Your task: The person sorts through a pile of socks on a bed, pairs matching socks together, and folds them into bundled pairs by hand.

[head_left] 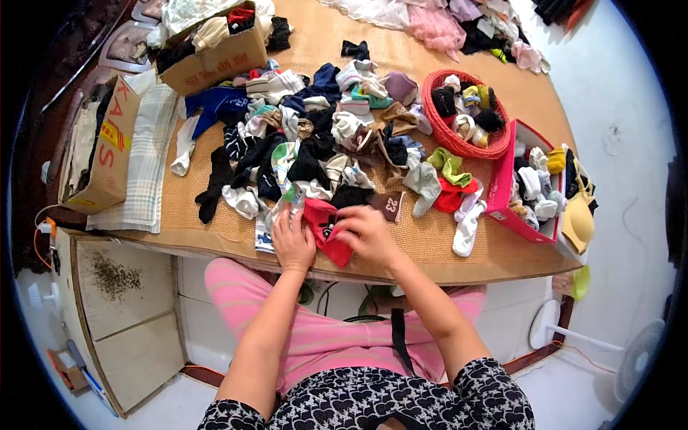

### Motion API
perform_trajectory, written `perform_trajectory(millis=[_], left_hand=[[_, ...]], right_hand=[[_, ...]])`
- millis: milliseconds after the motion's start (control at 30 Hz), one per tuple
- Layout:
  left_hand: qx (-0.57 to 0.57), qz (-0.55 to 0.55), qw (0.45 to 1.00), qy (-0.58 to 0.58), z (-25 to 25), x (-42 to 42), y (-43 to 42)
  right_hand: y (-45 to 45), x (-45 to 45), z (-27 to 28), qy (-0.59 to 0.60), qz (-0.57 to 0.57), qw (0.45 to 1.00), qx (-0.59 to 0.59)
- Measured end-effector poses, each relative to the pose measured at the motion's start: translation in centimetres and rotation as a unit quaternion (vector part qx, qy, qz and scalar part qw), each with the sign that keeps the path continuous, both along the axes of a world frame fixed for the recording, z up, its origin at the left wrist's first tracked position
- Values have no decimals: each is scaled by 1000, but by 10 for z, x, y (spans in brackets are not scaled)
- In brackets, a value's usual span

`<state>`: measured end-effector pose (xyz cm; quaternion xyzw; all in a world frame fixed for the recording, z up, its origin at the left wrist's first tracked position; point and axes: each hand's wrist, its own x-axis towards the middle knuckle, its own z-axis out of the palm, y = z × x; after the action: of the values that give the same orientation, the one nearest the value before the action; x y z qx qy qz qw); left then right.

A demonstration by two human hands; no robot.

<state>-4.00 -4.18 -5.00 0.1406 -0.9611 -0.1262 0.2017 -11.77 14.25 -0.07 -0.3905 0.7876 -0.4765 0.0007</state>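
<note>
A red sock [327, 231] with a black and white print lies near the front edge of the mat-covered bed. My left hand [292, 244] rests flat at its left side, fingers stretched out and holding nothing. On the other side, the curled fingers of my right hand [367, 233] pinch the sock's right edge. A brown sock marked 23 [388, 206] lies just beyond my right hand. Behind both hands spreads a heap of mixed socks [308, 150], many overlapping. A white-and-blue printed piece [264, 235] is partly under my left hand.
At the right stand a red woven basket [433, 115] and a pink box [499, 175], both holding socks. Beige bra cups [577, 223] lie beside the box. Cardboard boxes [215, 63] with clothing stand at the left. More clothes [437, 29] lie at the back.
</note>
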Motion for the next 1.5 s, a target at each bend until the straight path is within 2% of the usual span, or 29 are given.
perform_trajectory(millis=[67, 133, 167, 233, 300, 333, 367, 433, 500, 533, 633, 667, 700, 767, 833, 900, 1000, 1033, 1067, 1100, 1133, 1167, 1233, 1300, 1367, 1433, 1467, 1500], left_hand=[[1, 0, 1000, 3, 0, 0, 0], [0, 0, 1000, 6, 2, 0, 0], [2, 0, 1000, 6, 2, 1, 0], [4, 2, 1000, 7, 3, 0, 0], [0, 6, 1000, -2, 3, 1, 1], [0, 9, 1000, -2, 2, 2, 0], [6, 5, 1000, -1, 2, 1, -1], [11, 3, 1000, 1, 0, 0, -1], [9, 14, 1000, -18, -1, 1, -1], [8, 14, 1000, -17, 0, 0, -1], [6, 8, 1000, -9, 1, 1, -1], [5, 8, 1000, -11, -1, 1, -2], [4, 9, 1000, -12, 0, 0, -3], [9, 12, 1000, -13, 2, 0, -3], [20, 15, 1000, -17, 1, 3, -2], [9, 11, 1000, -3, 0, 2, -2], [7, 9, 1000, 8, 0, 2, -2], [18, 6, 1000, 7, 1, 3, -2], [21, 1, 1000, 20, 0, 3, -2], [24, -3, 999, 31, -3, 4, -3], [57, -24, 995, 73, -1, 5, -5], [90, -45, 988, 119, 1, 7, -8], [86, -30, 978, 190, 26, 17, 2], [227, -93, 941, 233, 63, 24, 29], [446, -242, 845, 168, 90, 27, 57], [415, -321, 847, 82, 93, 31, 74], [642, -306, 702, -33, 77, 40, 85], [641, -315, 695, -83, 63, 43, 87]], right_hand=[[19, -12, -5, 75, -181, 979, 48], [33, -19, 14, 62, -266, 941, 202], [41, -21, 3, 78, -290, 915, 268], [56, -33, -13, 34, -261, 920, 289], [59, -49, -14, 102, -252, 947, 171], [50, -53, 4, -14, -269, 961, 62], [45, -59, 14, -11, -297, 954, 24], [32, -71, 42, 16, -353, 934, 47], [13, -93, 57, 85, -318, 943, 60], [5, -102, 68, 56, -271, 950, 147], [-12, -132, 39, 110, -173, 915, 346], [-12, -140, 17, 117, -171, 911, 357], [-12, -140, 20, 121, -169, 911, 355], [-10, -133, 22, 131, -239, 925, 265], [-4, -106, 57, 139, -287, 942, 101], [13, -82, 72, 95, -286, 953, -8], [36, -46, 88, 111, -275, 951, -87], [44, -34, 88, 34, -248, 958, -138], [52, -20, 89, 36, -252, 957, -136], [60, -6, 90, -138, -238, 940, -200], [68, 8, 89, -310, -217, 889, -258], [74, 21, 88, -314, -222, 888, -254], [85, 42, 84, -350, -226, 892, -174], [92, 61, 80, -378, -169, 901, -127], [90, 77, 68, -411, -119, 884, -189], [90, 88, 71, -453, -106, 869, -170], [92, 89, 66, -496, -100, 838, -205], [94, 90, 60, -535, -96, 804, -240]])
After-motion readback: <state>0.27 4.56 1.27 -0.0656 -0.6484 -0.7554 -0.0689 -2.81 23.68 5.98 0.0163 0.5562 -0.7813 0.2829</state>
